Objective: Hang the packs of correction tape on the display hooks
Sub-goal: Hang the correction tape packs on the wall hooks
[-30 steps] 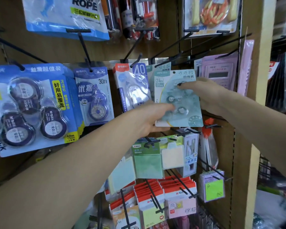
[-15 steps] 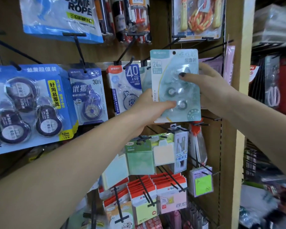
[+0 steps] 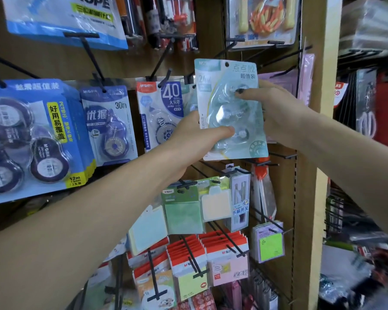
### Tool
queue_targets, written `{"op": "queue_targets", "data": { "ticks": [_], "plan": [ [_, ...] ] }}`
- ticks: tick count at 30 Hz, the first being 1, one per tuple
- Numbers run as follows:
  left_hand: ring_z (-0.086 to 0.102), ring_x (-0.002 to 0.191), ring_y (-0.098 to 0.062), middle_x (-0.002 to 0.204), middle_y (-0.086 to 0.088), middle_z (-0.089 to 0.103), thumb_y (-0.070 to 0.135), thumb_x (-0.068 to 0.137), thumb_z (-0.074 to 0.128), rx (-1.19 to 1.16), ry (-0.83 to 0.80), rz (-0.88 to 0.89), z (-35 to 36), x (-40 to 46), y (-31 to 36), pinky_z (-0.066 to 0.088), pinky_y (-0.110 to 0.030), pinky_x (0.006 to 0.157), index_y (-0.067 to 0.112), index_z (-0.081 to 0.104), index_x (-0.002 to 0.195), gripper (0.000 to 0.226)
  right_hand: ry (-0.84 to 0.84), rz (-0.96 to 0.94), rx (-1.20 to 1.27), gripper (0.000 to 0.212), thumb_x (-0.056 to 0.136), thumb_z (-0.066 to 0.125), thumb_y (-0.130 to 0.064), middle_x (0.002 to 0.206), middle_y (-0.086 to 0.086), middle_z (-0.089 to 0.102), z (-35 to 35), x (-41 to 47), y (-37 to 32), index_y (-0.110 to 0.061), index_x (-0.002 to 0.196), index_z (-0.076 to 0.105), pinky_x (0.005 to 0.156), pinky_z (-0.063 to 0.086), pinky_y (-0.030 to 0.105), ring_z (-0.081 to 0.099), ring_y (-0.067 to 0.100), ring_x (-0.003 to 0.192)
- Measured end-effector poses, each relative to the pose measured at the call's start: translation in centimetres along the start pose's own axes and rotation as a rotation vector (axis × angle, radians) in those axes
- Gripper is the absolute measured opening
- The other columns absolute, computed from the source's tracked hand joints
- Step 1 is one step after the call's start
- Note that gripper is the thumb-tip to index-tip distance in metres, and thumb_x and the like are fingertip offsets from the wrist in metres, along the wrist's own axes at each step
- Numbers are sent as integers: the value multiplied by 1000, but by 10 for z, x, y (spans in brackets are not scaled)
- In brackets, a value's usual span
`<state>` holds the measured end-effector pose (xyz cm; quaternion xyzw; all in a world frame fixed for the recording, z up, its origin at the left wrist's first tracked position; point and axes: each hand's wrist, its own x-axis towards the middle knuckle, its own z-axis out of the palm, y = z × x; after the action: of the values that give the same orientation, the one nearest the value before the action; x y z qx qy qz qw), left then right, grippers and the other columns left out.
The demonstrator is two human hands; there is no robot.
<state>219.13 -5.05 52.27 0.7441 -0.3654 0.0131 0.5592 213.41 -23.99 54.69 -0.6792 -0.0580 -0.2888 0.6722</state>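
Both hands on one pale teal blister pack of correction tape point(image 3: 231, 108), card upright, held in front of the wooden display board point(image 3: 314, 108), right of centre. Left hand point(image 3: 195, 139) grips the pack's lower left edge, thumb curled over the clear blister front, fingers behind. Right hand point(image 3: 276, 110) pinches the right edge, thumb pressed across the upper blister, the other fingers hidden behind the card. Small round hang hole point(image 3: 227, 64) at top centre of the card is empty, nothing threaded through it. Black wire display hook point(image 3: 189, 77) pokes out at the pack's upper left edge, close to it; contact cannot be judged. More black hooks jut from the board up and right. To the left hang a white-and-blue "40" tape pack point(image 3: 161, 108), a purple "30m" tape pack point(image 3: 109, 121), and at far left a large blue value pack of three tapes point(image 3: 31, 135). Sticky-note pads point(image 3: 184, 211) on the rows below. Judged step: aligning the pack for hanging, not yet on. Next move calls for bringing the hole to a free hook tip, keeping the card square to the wire, then sliding it back toward the board; the hole is small, so aim matters
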Motion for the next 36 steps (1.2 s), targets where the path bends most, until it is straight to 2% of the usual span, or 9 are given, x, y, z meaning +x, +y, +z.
{"op": "queue_targets", "data": {
  "ticks": [5, 8, 12, 16, 18, 21, 25, 30, 36],
  "plan": [
    [76, 106, -17, 112, 7, 80, 32, 81, 83, 2, -14, 14, -2, -3, -1, 59, -47, 102, 30, 71, 120, 41, 4, -16, -3, 48, 87, 75, -25, 127, 8, 74, -1, 6, 7, -23, 133, 66, 94, 57, 64, 75, 33, 110],
    [77, 106, -16, 111, 8, 81, 34, 77, 81, 7, -22, 18, -2, -6, -1, 59, -46, 102, 30, 71, 120, 45, 5, -12, -20, 54, 82, 77, -29, 126, 9, 75, -1, 7, 11, -23, 134, 65, 93, 57, 66, 76, 35, 109],
    [77, 105, -16, 110, 9, 81, 37, 74, 81, 23, -6, -8, -2, -3, -4, 60, -46, 101, 31, 73, 118, 45, 23, -13, -54, 48, 86, 76, -27, 123, 9, 76, 1, 8, 14, -21, 132, 67, 91, 60, 61, 77, 33, 107],
    [75, 103, -15, 107, 9, 80, 29, 89, 79, 29, 23, -54, -1, 6, -10, 61, -39, 95, 33, 74, 110, 22, 87, 23, -138, 41, 91, 77, -29, 114, 11, 79, 9, 14, 19, -13, 127, 67, 87, 63, 55, 79, 31, 98],
    [73, 105, -16, 112, 6, 78, 32, 88, 78, 34, 41, -98, 0, 16, -15, 59, -33, 89, 29, 71, 120, 33, 135, 68, -195, 55, 82, 81, -39, 113, 11, 79, 16, 23, 24, -12, 128, 64, 86, 63, 55, 79, 31, 95],
    [71, 113, -23, 127, -4, 72, 42, 70, 79, -75, 58, -267, 3, 32, -25, 63, -42, 93, 20, 63, 132, 68, 192, 116, -250, 57, 80, 83, -45, 111, 9, 77, 25, 38, 30, -15, 123, 60, 86, 63, 51, 78, 30, 95],
    [68, 121, -23, 136, -5, 65, 35, 93, 74, -201, 74, -396, 6, 43, -34, 62, -30, 75, 17, 58, 139, 52, 199, 157, -280, 52, 87, 80, -44, 111, 7, 70, 34, 57, 36, -18, 124, 54, 86, 62, 47, 73, 27, 96],
    [62, 126, -23, 138, -4, 62, 34, 99, 68, -246, 112, -438, 5, 48, -42, 54, -32, 103, 17, 56, 142, 48, 172, 172, -329, 58, 91, 75, -44, 117, 6, 70, 42, 80, 47, -17, 137, 53, 76, 60, 38, 72, 24, 96],
    [59, 130, -23, 147, -4, 54, 31, 102, 65, -289, 106, -437, 0, 49, -44, 47, -36, 116, 14, 47, 152, 56, 202, 181, -278, 45, 92, 74, -44, 121, 7, 70, 53, 100, 61, -22, 127, 55, 98, 58, 51, 71, 29, 106]
  ]
}}
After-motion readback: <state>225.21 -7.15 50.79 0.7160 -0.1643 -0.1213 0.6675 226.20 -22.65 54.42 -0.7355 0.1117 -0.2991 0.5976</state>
